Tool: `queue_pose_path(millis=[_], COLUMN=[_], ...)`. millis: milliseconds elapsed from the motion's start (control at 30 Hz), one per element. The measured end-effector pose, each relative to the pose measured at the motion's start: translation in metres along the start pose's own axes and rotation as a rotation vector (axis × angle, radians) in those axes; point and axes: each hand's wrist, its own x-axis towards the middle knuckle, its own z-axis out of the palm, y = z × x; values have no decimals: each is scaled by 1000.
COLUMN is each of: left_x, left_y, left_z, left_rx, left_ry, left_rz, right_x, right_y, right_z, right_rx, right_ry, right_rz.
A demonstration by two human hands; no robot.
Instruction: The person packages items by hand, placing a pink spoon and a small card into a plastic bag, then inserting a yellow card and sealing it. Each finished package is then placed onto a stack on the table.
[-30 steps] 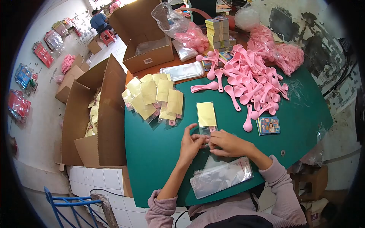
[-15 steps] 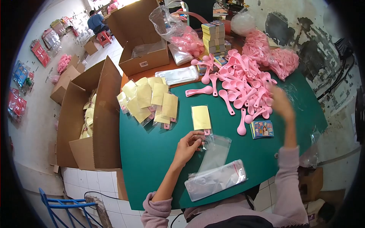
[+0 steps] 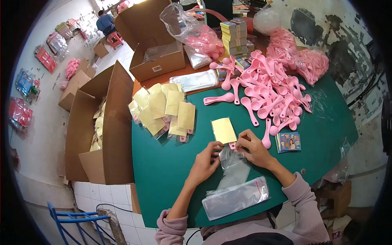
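Observation:
My left hand (image 3: 206, 164) is closed on the left edge of a clear plastic bag (image 3: 236, 165), near its top. My right hand (image 3: 256, 150) pinches the same bag at its upper right; whether anything else is in those fingers is hidden. Just beyond the fingertips lies a filled bag with a yellow card (image 3: 224, 130), a pink handle end poking out below the card. Under my forearms rests a stack of clear bags (image 3: 236, 199). Right of my right hand are a small pile of printed cards (image 3: 288, 142) and a heap of pink spoons (image 3: 271, 87).
Several filled bags (image 3: 165, 107) lie at the table's left. An open carton (image 3: 118, 134) stands beside the table, another carton (image 3: 159, 67) behind. Stacked cards (image 3: 234, 37), spare bags (image 3: 195, 81) and bagged pink spoons (image 3: 312, 65) sit at the back. A person (image 3: 105, 23) sits far off.
My right hand has come back from the spoon heap to the clear bag beside my left hand. The filled bag with the yellow card has turned slightly. The view has shifted a little.

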Motion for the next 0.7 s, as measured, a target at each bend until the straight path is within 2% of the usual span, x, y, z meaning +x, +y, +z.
queue_pose_path(millis=[67, 167, 233, 333, 567, 700], left_x=[0, 1, 1, -1, -2, -2], left_y=[-1, -2, -2, -2, -9, -12], left_z=[2, 3, 2, 4, 9, 13], left_rx=[57, 116, 120, 88, 131, -33], left_ry=[-5, 13, 73, 62, 111, 172], left_rz=[-18, -11, 25, 0, -8, -76], right_x=[-2, -3, -4, -6, -5, -4], right_y=[2, 3, 6, 14, 8, 5], right_z=[-1, -7, -6, 1, 12, 15], right_rx=[45, 187, 421, 523, 486, 540], right_ry=[-10, -73, -101, -120, 18, 102], right_rz=[13, 140, 272, 375, 495, 521])
